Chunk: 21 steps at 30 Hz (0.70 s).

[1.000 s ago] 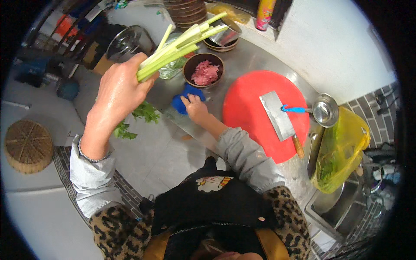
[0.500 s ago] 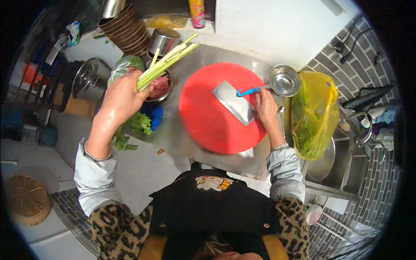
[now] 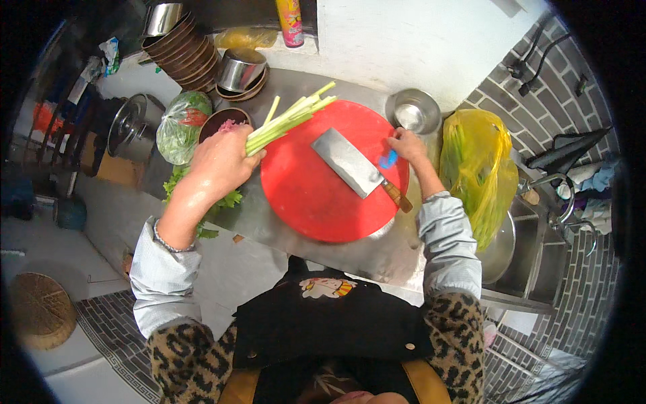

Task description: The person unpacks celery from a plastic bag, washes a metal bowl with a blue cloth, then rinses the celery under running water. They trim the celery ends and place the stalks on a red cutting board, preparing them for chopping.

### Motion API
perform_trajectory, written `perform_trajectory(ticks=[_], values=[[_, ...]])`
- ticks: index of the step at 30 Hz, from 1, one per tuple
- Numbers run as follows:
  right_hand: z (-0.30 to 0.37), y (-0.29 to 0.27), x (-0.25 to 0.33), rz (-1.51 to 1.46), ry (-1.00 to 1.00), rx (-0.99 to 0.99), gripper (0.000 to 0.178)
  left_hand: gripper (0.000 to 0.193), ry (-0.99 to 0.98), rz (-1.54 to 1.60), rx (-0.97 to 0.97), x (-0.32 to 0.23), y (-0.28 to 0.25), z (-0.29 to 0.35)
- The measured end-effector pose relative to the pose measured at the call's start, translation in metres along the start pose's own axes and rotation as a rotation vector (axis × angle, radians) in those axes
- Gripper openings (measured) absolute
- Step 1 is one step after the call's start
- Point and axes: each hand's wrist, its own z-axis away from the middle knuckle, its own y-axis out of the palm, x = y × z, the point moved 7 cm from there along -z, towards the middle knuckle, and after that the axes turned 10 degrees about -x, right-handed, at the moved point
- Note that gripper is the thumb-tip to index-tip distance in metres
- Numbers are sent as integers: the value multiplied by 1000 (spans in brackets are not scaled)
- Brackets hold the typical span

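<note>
The left hand [image 3: 219, 161] is closed around a bunch of pale green stalks [image 3: 289, 120], their long axis slanting up and to the right over the far-left rim of the red cutting board [image 3: 316, 202]. The cleaver [image 3: 350, 161] lies on the board, handle towards the right hand [image 3: 406, 145], which pinches a small blue handle [image 3: 388, 159] just beside it.

Bright even light, glare on the white wall [image 3: 417, 47], fisheye bending, black corners, dim left edge.
</note>
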Motion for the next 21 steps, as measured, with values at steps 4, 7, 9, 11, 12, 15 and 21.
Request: perform_trajectory(ticks=[4, 7, 9, 11, 12, 15, 21], values=[[-12, -30, -33, -22, -94, 38, 19, 28, 4, 8, 79, -11, 18, -6], [-11, -64, -38, 420, -134, -153, 20, 27, 17, -4, 140, -27, 36, -14], [10, -87, -14, 390, -272, -421, 21, 27, 38, 12, 111, -36, 41, -22], [43, -71, 1, 300, -295, -280, 24, 30, 4, 17, 131, -38, 49, -27], [65, -50, 5, 168, -313, -49, 26, 30, -8, 22, 122, -37, 51, -30], [132, -5, 5, 128, -334, 94, 34, 33, -20, 44, 110, -36, 57, -40], [165, 10, -26, -418, -132, 200, 33, 37, -80, 114, 75, -39, 120, -48]])
